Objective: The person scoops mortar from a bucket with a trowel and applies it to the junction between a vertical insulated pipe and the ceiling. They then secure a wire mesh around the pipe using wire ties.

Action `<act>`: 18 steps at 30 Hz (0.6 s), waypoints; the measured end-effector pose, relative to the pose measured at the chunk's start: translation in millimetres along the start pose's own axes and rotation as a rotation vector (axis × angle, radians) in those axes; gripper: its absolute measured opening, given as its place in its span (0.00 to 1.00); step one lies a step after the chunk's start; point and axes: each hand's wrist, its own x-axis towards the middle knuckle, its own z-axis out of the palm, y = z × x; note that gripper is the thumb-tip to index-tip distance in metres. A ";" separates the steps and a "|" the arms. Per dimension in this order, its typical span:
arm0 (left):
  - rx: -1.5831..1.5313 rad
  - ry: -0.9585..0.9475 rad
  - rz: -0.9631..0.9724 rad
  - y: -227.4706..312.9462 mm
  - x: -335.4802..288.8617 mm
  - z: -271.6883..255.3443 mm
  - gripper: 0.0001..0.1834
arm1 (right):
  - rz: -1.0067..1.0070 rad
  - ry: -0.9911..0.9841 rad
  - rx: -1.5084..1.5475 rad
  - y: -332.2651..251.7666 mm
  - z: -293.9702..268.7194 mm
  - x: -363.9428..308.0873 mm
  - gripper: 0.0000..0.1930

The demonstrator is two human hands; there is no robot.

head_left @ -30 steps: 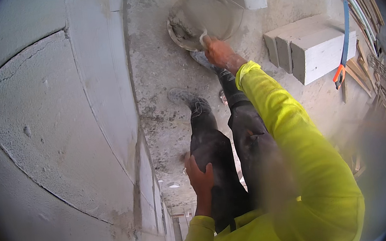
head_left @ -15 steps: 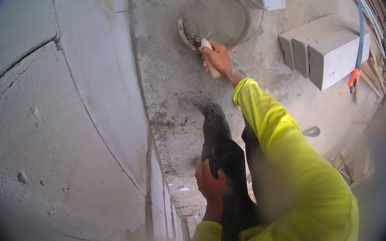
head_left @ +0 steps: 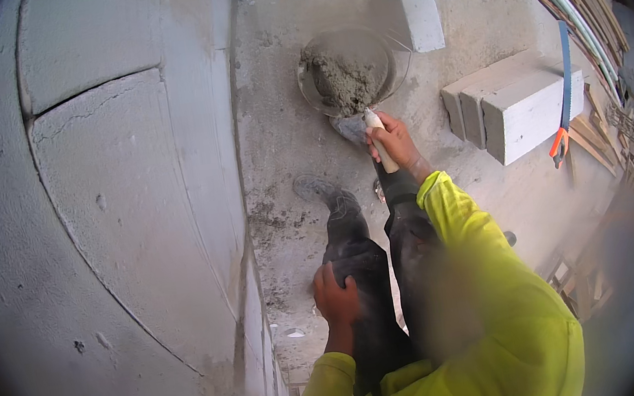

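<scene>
My right hand (head_left: 396, 143) is closed around the pale handle of a trowel (head_left: 381, 142), at the near rim of a round bucket (head_left: 308, 98). A heap of wet grey mortar (head_left: 346, 82) lies just beyond the handle, over the bucket, and hides the trowel's blade. The bucket's wire bail hangs out to the right. My left hand (head_left: 337, 297) lies on my left knee, thumb apart from the fingers, with nothing in it. Part of the fingers is hidden against the dark trouser leg.
A wall of large grey blocks (head_left: 125, 182) rises close on my left. One light block (head_left: 418, 18) stands beyond the bucket; several more (head_left: 524, 113) lie to the right with a handsaw (head_left: 565, 80) leaning on them. Pipes and wood strips (head_left: 578, 0) line the far right.
My right hand has drawn back from inside the bucket to its near rim, still gripping the trowel, and heaped mortar now shows. The view has shifted slightly; my left hand stays on the knee.
</scene>
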 end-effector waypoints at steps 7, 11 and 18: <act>-0.131 0.155 0.106 -17.2 -32.3 -16.6 0.31 | -0.043 -0.121 -0.097 -144.0 25.4 -144.4 0.13; -0.204 0.151 0.069 -15.7 -68.0 -48.6 0.30 | -0.094 -0.170 -0.119 -241.1 75.2 -243.7 0.15; -0.294 0.410 0.122 -34.3 -127.3 -89.6 0.30 | -0.484 -0.313 -0.009 -396.4 245.9 -368.7 0.24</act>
